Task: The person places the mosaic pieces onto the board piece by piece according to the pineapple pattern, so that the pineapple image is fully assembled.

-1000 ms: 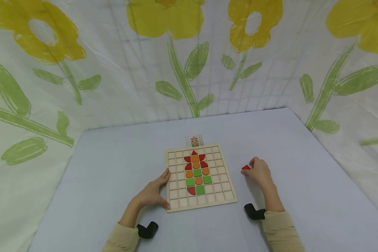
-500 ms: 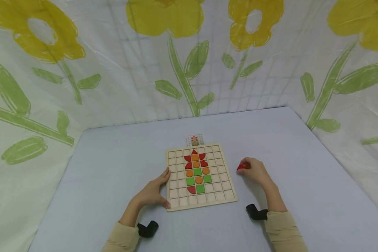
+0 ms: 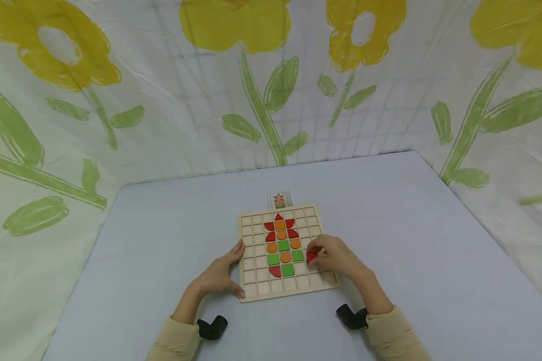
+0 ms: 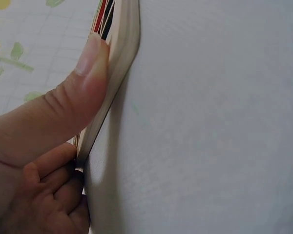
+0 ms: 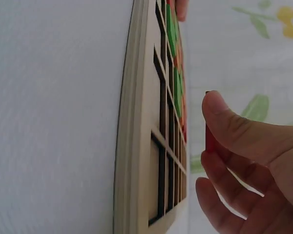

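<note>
In the head view, a wooden grid board (image 3: 263, 290) lies on the table with red, orange and green pieces forming a flower pattern. My left hand (image 3: 218, 275) rests at the board's left edge, thumb and fingers spread apart; the left wrist view shows the thumb (image 4: 85, 85) against the frame. My right hand (image 3: 339, 256) is over the board's right part and pinches a small red tile (image 3: 312, 256). The right wrist view shows this red tile (image 5: 211, 139) edge-on between thumb and fingers, apart from the board. Its exact shape is partly hidden.
A small pattern card (image 3: 278, 200) with a printed flower on a grid lies behind the board's far edge. Black wrist-worn devices (image 3: 213, 328) jut from both sleeves. A pale cloth covers the table (image 3: 171, 215), and a flower-painted curtain (image 3: 198, 120) hangs behind it.
My right hand has moved left with the red tile, from the table beside the board to above its right columns. The left hand and the board have stayed in place.
</note>
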The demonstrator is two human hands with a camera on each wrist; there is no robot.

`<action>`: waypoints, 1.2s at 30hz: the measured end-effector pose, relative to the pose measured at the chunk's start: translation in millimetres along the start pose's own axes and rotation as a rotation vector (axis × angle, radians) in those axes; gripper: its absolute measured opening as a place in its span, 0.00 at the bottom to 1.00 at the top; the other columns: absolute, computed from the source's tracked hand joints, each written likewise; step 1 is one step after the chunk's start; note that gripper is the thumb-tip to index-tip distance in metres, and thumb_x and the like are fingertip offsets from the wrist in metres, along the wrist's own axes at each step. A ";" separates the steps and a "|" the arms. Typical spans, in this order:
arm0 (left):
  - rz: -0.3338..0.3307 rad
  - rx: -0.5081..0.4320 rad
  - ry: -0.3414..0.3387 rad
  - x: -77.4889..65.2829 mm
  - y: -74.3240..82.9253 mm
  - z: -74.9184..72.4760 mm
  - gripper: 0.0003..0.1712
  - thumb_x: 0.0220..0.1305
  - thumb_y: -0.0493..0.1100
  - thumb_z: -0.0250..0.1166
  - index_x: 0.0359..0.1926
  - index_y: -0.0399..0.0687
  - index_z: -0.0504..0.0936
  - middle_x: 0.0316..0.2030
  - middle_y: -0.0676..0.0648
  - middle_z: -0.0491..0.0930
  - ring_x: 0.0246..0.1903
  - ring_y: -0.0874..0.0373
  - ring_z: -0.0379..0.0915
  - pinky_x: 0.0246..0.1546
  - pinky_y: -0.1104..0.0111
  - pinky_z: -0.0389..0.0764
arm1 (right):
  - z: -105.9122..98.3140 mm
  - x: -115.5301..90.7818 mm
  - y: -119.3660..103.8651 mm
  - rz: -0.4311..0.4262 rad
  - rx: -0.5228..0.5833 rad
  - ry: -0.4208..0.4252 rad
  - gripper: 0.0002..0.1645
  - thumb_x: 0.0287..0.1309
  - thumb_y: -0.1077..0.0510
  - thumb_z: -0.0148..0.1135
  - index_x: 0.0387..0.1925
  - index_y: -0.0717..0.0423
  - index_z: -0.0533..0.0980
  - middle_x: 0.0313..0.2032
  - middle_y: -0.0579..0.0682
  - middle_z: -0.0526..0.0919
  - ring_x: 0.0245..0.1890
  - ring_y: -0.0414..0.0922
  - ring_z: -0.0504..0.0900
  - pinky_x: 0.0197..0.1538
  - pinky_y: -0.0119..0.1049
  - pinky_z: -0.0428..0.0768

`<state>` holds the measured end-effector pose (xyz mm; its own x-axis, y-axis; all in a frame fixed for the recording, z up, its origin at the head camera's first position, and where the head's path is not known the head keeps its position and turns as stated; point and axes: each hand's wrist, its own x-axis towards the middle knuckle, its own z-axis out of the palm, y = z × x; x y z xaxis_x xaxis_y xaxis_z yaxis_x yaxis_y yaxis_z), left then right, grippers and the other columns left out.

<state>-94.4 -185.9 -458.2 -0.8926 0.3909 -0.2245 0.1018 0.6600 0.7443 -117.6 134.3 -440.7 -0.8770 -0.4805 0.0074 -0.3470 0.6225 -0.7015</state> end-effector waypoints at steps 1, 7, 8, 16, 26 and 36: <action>-0.001 0.001 0.001 -0.2 0.0 -0.1 0.69 0.28 0.39 0.84 0.72 0.31 0.54 0.75 0.40 0.46 0.73 0.41 0.42 0.69 0.48 0.52 | 2.6 1.0 -3.1 -0.005 -0.010 -0.008 0.13 0.48 0.63 0.74 0.37 0.60 0.81 0.34 0.45 0.80 0.37 0.44 0.77 0.41 0.37 0.79; -0.007 0.006 0.003 -0.7 0.9 -0.3 0.69 0.27 0.38 0.84 0.72 0.31 0.55 0.75 0.40 0.46 0.73 0.41 0.42 0.69 0.48 0.52 | 19.3 4.0 -18.3 -0.031 -0.130 -0.059 0.12 0.47 0.60 0.75 0.36 0.56 0.83 0.32 0.41 0.78 0.33 0.40 0.74 0.39 0.35 0.78; -0.007 0.005 0.002 -0.7 0.8 -0.2 0.69 0.28 0.38 0.84 0.72 0.32 0.55 0.75 0.40 0.46 0.73 0.42 0.42 0.69 0.48 0.53 | 21.3 4.1 -20.1 -0.033 -0.150 -0.068 0.12 0.47 0.60 0.75 0.36 0.56 0.83 0.31 0.41 0.78 0.33 0.39 0.74 0.39 0.35 0.78; -0.008 0.006 -0.001 -0.1 -1.5 1.4 0.69 0.28 0.38 0.84 0.72 0.32 0.55 0.75 0.41 0.45 0.73 0.42 0.42 0.69 0.48 0.53 | 27.6 4.1 -25.6 -0.026 -0.185 -0.068 0.14 0.44 0.61 0.76 0.35 0.56 0.83 0.31 0.41 0.78 0.32 0.40 0.73 0.39 0.37 0.77; 0.003 0.001 0.006 1.3 0.7 1.3 0.68 0.28 0.38 0.84 0.72 0.32 0.55 0.75 0.41 0.46 0.73 0.42 0.42 0.69 0.48 0.53 | 24.9 5.1 -26.1 0.000 -0.164 -0.059 0.13 0.44 0.61 0.76 0.35 0.57 0.83 0.31 0.43 0.80 0.33 0.41 0.75 0.39 0.39 0.78; -0.012 0.007 0.000 0.5 0.6 0.9 0.69 0.28 0.39 0.84 0.72 0.33 0.55 0.75 0.41 0.46 0.73 0.41 0.43 0.69 0.47 0.52 | 27.4 4.6 -24.9 -0.007 -0.193 -0.052 0.12 0.47 0.61 0.75 0.36 0.57 0.84 0.33 0.44 0.82 0.35 0.41 0.78 0.42 0.39 0.80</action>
<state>-94.4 -184.7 -458.5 -0.8940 0.3827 -0.2330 0.0943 0.6691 0.7371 -104.0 99.7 -442.8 -0.8576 -0.5135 -0.0286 -0.4147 0.7234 -0.5520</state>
